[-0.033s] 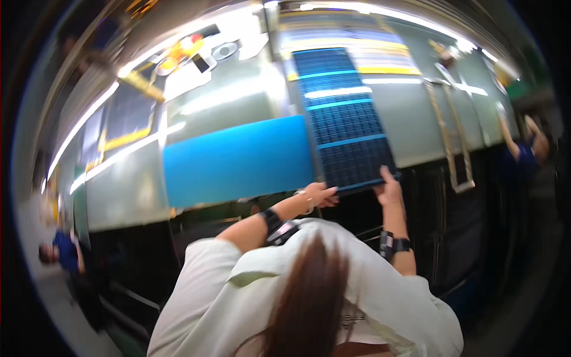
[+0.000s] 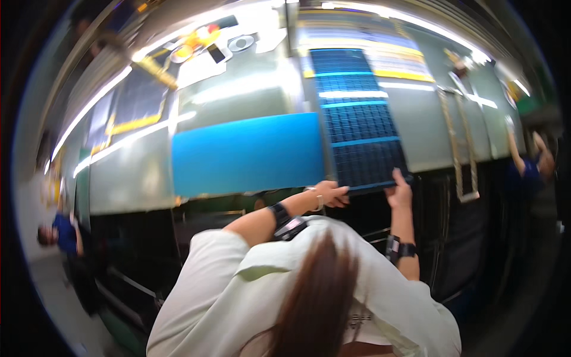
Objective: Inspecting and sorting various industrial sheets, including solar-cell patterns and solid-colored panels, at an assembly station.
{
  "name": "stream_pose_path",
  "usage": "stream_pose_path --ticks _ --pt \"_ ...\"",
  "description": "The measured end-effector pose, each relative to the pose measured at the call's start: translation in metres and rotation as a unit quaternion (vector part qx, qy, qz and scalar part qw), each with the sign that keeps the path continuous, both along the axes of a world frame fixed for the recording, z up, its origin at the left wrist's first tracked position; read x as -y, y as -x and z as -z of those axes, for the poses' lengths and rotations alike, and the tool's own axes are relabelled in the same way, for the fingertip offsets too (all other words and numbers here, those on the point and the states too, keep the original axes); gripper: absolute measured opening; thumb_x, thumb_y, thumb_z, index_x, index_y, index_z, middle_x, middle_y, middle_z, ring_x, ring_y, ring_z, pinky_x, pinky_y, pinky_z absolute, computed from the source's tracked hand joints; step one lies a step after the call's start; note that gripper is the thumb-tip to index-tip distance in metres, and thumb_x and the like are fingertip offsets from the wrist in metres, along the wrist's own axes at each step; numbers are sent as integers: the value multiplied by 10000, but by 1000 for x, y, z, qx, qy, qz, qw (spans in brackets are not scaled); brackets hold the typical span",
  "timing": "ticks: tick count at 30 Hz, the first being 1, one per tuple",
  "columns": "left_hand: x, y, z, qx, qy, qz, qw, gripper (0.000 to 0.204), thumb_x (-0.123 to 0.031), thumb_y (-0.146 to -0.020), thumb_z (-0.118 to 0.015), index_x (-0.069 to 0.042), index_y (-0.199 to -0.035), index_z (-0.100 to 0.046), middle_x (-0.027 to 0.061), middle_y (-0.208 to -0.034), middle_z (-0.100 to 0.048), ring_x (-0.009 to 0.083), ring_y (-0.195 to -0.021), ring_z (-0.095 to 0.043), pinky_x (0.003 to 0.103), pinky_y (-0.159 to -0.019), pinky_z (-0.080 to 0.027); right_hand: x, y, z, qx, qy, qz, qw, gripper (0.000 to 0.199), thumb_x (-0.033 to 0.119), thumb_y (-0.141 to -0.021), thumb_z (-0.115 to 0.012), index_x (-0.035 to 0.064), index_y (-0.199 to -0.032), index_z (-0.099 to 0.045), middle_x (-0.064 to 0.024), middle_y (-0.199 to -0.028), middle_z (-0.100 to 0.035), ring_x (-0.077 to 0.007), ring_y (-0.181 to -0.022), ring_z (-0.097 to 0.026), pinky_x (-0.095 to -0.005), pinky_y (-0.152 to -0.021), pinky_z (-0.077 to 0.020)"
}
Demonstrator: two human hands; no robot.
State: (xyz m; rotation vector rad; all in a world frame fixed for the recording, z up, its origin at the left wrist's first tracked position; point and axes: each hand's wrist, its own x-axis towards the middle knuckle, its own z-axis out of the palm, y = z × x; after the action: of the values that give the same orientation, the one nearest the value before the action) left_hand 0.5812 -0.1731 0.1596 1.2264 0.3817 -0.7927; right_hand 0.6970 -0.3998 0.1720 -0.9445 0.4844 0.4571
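Note:
A long dark panel [image 2: 364,122] with a fine grid and light-blue cross bands lies lengthwise away from me over the table. My left hand [image 2: 331,194] is closed at its near left corner, the fingertips against the edge. My right hand [image 2: 400,190] grips the near right corner, with the thumb up along the side and the other fingers hidden under or behind it. Left of the panel, close beside it, a plain bright-blue sheet [image 2: 250,154] rests flat on the table. Both wrists wear black straps.
Striped yellow-edged sheets [image 2: 366,41] lie beyond the panel's far end. A narrow tan frame [image 2: 467,149] hangs over the table's near edge at right. A phone [image 2: 216,54], papers and a round dish [image 2: 241,43] stand at back left. Co-workers are at far left [image 2: 65,235] and right [image 2: 526,166].
The whole view has shifted slightly, so everything sits a little further right in the picture. Both hands keep their hold on the panel's near corners.

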Motion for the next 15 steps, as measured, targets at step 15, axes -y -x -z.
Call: stream_pose_path --ticks 15 --pt "-14 -42 -56 36 345 -164 923 940 -722 -712 -460 -98 -1374 -224 166 -1369 -305 298 -1217 -371 448 -959 -333 38 48 -115 485 605 -96 624 265 81 -884 -500 -53 -1106 -553 -176 -1121 -567 -257 -1035 -543 -326 -874 -433"
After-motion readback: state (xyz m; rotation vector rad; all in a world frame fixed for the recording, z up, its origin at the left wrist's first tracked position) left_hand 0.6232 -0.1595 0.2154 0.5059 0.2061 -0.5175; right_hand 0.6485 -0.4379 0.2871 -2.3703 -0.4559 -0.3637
